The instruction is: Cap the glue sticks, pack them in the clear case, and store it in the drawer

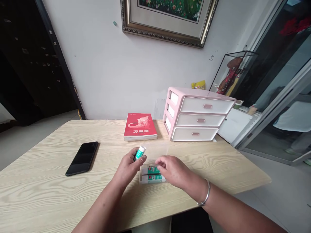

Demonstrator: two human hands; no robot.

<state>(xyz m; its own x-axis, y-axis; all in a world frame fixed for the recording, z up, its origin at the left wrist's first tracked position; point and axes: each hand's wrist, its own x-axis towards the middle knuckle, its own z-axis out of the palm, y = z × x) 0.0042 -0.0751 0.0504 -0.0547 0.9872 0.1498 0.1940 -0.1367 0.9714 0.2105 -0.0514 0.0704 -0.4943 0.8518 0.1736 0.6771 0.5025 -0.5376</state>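
Observation:
My left hand [129, 164] is closed around a glue stick [140, 153] with a white cap and a teal label, held tilted above the table. Just to the right, a clear plastic case [140, 178] lies on the wood with two more glue sticks [152, 177] side by side in it. My right hand [173, 170], a silver bangle on its wrist, is over the right end of this case. Its thumb and fingers are curled together at the case's far edge; what they pinch, if anything, is hidden.
A red book [141, 126] lies near the wall. Beside it stands a pink and white drawer unit [200, 116] with three drawers. A black phone [82, 158] rests at the left on the wooden table [43, 187], whose right end narrows to a corner.

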